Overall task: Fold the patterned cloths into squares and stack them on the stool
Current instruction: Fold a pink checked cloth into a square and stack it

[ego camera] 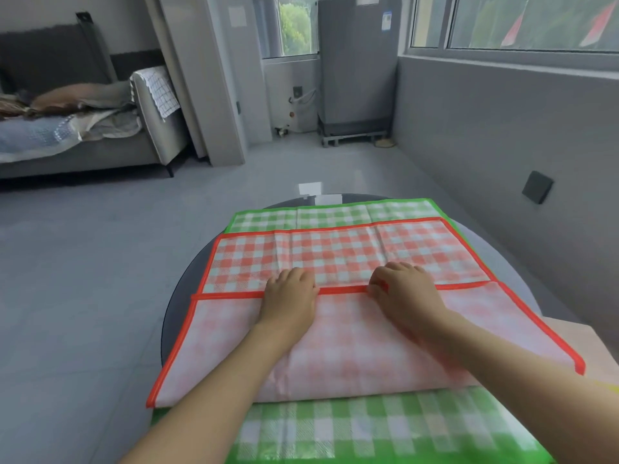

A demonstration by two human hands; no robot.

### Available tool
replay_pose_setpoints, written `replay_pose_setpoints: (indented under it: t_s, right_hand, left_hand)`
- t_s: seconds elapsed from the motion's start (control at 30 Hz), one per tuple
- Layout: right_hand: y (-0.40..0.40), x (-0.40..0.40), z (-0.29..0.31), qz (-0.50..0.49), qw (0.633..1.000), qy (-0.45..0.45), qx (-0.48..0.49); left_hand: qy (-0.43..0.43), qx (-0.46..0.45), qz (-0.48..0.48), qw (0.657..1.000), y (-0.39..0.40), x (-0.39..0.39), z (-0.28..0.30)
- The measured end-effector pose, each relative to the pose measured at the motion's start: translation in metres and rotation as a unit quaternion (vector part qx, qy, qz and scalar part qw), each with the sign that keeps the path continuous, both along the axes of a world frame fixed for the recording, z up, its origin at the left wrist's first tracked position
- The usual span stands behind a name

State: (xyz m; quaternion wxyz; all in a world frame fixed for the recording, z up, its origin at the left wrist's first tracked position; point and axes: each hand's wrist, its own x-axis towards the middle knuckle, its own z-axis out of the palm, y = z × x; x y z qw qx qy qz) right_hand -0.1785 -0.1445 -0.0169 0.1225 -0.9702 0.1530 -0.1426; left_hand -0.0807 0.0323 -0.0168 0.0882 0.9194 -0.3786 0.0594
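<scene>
A red-and-white checked cloth (338, 252) with an orange-red border lies on a round dark table (182, 296). Its near half is folded forward, pale underside up, and the folded border runs across the middle. My left hand (289, 289) and my right hand (402, 289) both sit on that folded edge, fingers curled over the red border and gripping it. Under the red cloth lies a green-and-white checked cloth (335, 214), showing beyond it and at the near edge. No stool is clearly in view.
A pale flat surface (589, 343) pokes out at the table's right. A grey wall with a dark socket plate (537, 186) runs along the right. A sofa (100, 142) with bedding stands far left, a grey appliance (355, 65) at the back.
</scene>
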Motion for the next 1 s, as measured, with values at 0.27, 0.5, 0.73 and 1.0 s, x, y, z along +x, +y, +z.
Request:
replay_pose_setpoints:
  t_s: [0.27, 0.5, 0.73, 1.0]
  right_hand:
    - [0.005, 0.01, -0.01, -0.009, 0.999, -0.017, -0.04]
    - [0.011, 0.011, -0.011, -0.038, 0.998, -0.01, -0.057]
    - [0.043, -0.014, -0.018, -0.019, 0.999, -0.024, 0.014]
    - [0.016, -0.057, -0.023, -0.017, 0.99, 0.138, -0.006]
  left_hand:
    - [0.017, -0.024, 0.045, 0.999, -0.004, -0.027, 0.002]
    - [0.119, 0.076, -0.01, 0.99, 0.006, -0.057, -0.018]
    - [0.095, 0.087, -0.005, 0.992, 0.007, -0.057, -0.023]
    - [0.087, 0.102, -0.006, 0.991, 0.009, -0.054, -0.026]
